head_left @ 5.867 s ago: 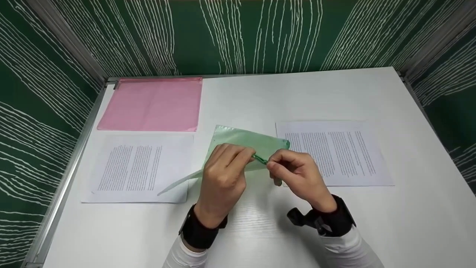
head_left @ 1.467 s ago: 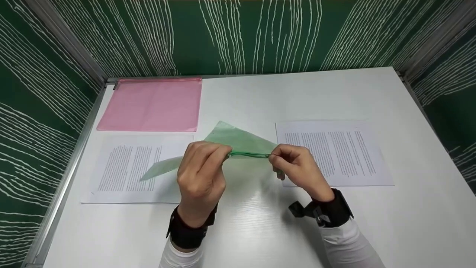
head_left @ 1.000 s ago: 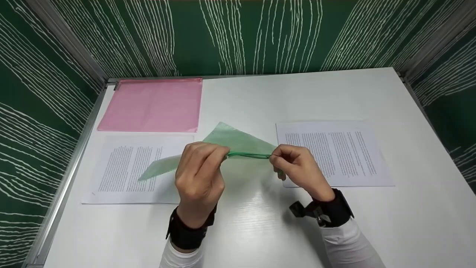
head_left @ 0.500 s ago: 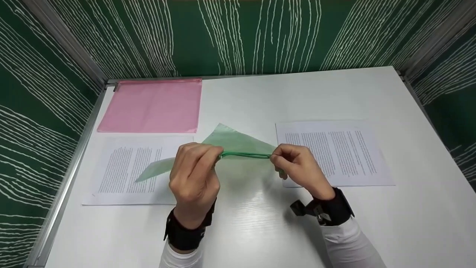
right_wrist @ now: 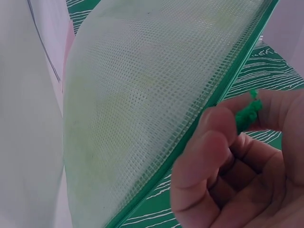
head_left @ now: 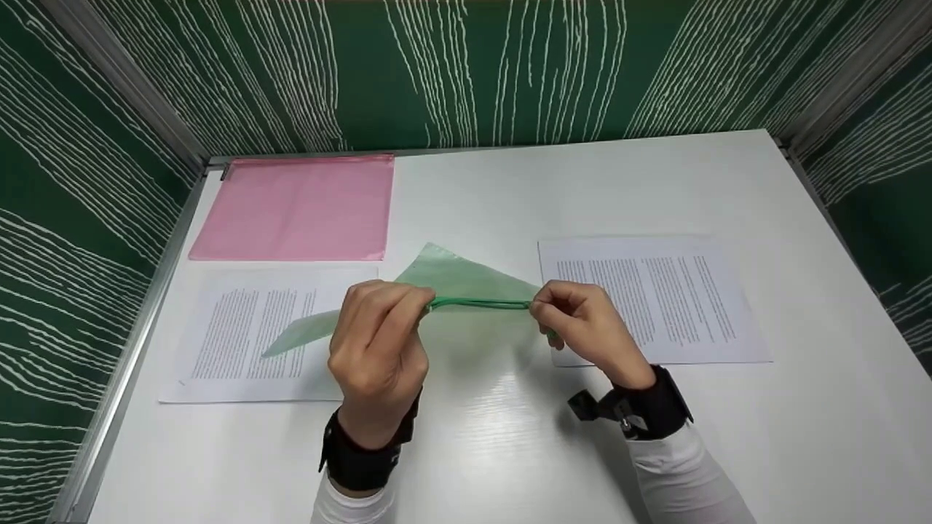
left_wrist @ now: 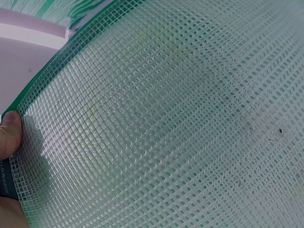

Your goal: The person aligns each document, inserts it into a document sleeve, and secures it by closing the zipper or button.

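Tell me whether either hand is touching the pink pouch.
No, the left hand and right hand grip the green pouch, and the pink pouch lies apart from them on the table.

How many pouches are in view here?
2: the pink pouch lies flat at the far left of the table; the green pouch is held along its edge by the left hand and right hand. Another could be hidden underneath the pink one.

Green mesh (left_wrist: 161, 118): see-through, bowed, covering most of the view
Solid edging (left_wrist: 33, 84): running along the mesh's upper-left side
Fingers (left_wrist: 7, 137): one tip against the mesh's left edge
Dark band (left_wrist: 6, 178): lettered, just below
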The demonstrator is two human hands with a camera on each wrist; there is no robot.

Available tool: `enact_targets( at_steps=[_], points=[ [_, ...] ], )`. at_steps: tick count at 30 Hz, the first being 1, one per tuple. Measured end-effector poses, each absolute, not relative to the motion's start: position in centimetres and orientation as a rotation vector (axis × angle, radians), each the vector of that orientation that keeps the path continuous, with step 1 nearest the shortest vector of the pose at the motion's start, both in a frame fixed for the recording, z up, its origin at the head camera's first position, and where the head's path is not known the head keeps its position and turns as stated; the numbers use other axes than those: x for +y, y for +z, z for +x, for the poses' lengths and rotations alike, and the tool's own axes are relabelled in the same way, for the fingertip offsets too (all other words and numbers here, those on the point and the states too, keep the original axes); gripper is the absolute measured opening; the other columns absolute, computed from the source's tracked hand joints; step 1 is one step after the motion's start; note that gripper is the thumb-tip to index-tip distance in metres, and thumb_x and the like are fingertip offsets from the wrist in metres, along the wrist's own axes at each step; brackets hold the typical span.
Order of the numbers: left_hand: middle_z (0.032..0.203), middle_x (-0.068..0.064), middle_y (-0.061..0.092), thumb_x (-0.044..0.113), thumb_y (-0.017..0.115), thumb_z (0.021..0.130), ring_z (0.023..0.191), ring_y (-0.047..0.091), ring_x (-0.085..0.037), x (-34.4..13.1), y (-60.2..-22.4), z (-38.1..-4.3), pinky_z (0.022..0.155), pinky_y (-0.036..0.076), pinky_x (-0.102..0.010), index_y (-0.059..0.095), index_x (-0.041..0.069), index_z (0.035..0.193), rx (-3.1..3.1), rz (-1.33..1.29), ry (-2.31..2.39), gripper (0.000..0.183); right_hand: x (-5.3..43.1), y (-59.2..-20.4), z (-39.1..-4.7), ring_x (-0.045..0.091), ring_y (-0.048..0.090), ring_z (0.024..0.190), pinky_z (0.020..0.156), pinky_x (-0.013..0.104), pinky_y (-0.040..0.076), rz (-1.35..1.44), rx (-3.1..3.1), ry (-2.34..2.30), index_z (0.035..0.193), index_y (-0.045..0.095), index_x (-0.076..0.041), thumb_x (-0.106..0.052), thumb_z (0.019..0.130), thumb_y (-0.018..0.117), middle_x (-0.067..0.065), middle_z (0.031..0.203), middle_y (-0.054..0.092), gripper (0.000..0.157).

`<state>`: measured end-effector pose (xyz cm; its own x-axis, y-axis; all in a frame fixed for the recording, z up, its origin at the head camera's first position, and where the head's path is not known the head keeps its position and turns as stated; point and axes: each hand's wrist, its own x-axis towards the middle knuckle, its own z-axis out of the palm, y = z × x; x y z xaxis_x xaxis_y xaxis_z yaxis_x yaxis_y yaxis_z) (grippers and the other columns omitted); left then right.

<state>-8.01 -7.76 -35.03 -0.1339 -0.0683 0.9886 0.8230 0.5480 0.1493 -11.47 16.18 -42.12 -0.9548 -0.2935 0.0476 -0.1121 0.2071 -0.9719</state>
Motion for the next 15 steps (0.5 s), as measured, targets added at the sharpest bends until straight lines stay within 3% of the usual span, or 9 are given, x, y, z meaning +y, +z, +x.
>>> enact_targets(
  at_steps=[15],
  points=[
    [0.076, -0.013, 0.066, -0.004, 0.068, 0.094, 0.065, 0.057, -0.025, -7.94, -35.06, -7.92, 0.065, 0.050, -0.035, 0.074, -0.005, 0.086, -1.523, -0.665, -0.882, 0.010, 16.40, -42.42, -11.88, 0.014, 0.051, 0.056, 0.054, 0.028, 0.047, -0.354, 2.347, -1.812, 0.088, 0.067, -0.001, -0.003, 0.099, 0.061, 0.010, 0.070, 0.057, 0.013]
  ],
)
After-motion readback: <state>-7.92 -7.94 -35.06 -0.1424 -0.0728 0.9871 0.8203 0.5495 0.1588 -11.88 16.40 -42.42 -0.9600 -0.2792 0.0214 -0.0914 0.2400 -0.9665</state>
